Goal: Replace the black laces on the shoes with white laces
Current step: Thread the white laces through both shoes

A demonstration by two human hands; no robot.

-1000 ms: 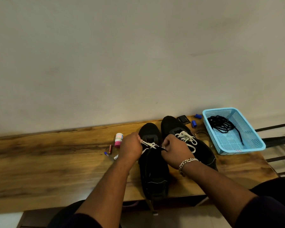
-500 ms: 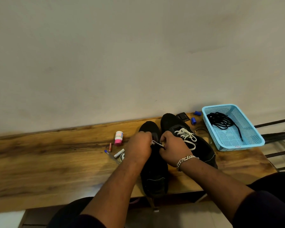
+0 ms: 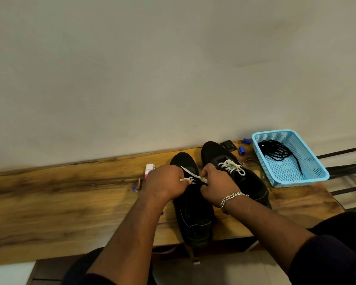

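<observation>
2 shoes stand side by side on the desk [image 3: 49, 202], toes to the wall. Of these, the right shoe [image 3: 249, 182] already carries a tied white lace [image 3: 231, 166]. Work is on the left shoe [image 3: 193, 212], where a second white lace [image 3: 191, 175] stretches between both hands over the eyelets.

Fingers of the left hand [image 3: 165, 184] are curled and pinch 1 end of this lace; those of the right hand [image 3: 216, 184] are curled on the other end. Which eyelet is being fed is hidden behind the knuckles.

To do this step well, I judge that both ends should be drawn to equal length, the lace kept flat and untwisted, and each crossing snugged before the next. The shoe's heel overhangs the desk edge, so a hard pull toward the body could tip it off; pull sideways instead.

1 container is in view: a blue basket [image 3: 319, 171] at the desk's right end, just beside the right shoe. In it lie the removed black laces [image 3: 275, 150], bunched toward the far side, with 1 end trailing to the near corner. Nothing else shows inside.
</observation>
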